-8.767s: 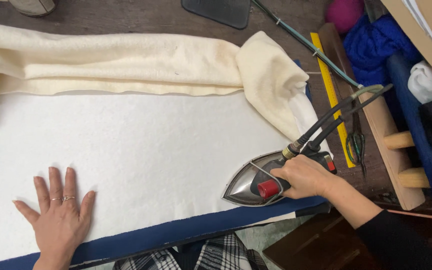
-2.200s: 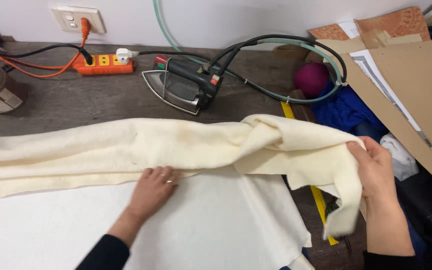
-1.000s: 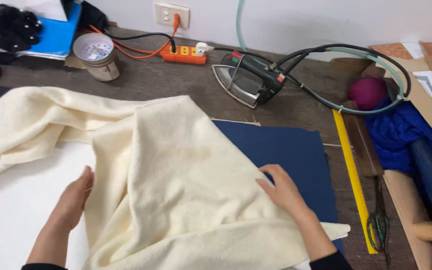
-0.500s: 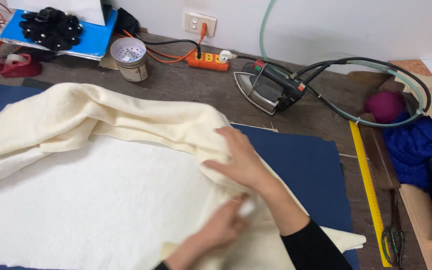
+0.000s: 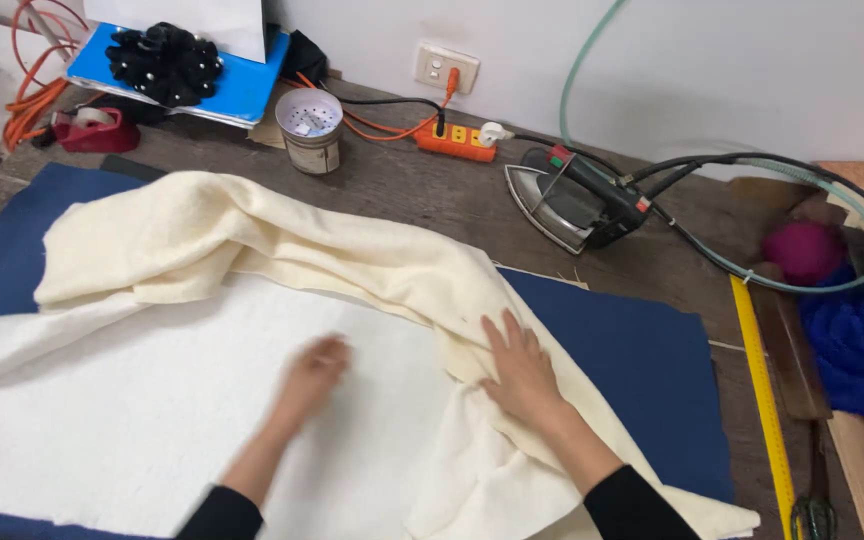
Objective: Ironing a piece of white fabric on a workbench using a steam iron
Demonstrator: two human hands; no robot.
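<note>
Change: since half a second ago the two hands have uncrossed; the left hand (image 5: pixel 314 372) has slid out onto the flat white part of the cloth, and the right hand (image 5: pixel 518 368) now rests at the fold rather than up on the bunched cloth.
Left hand: open and flat, palm down on the cloth, blurred with motion, gripping nothing.
Right hand: open, fingers spread, pressing on the edge where the cream layer drapes over; it grips nothing.
Cloth: a large cream-white, soft, felt-like fabric sheet (image 5: pixel 202 400), flat and smooth at the near left, heaped in long rolling folds along its far edge, with a loose flap running down toward the near right corner.
Place: it lies on a dark blue pad (image 5: pixel 642 380) covering a worn wooden workbench (image 5: pixel 432 195), directly under both hands.
Doing it well: I judge the smoothing goes best with flat palms stroking outward from the middle while the other hand pins the fold, so no crease is pushed under.
Around: a black-handled steam iron (image 5: pixel 577 195) with hoses stands well behind, a metal tin (image 5: pixel 310 128) near an orange power strip (image 5: pixel 455 140), and a yellow ruler (image 5: pixel 762 390) at the right.
</note>
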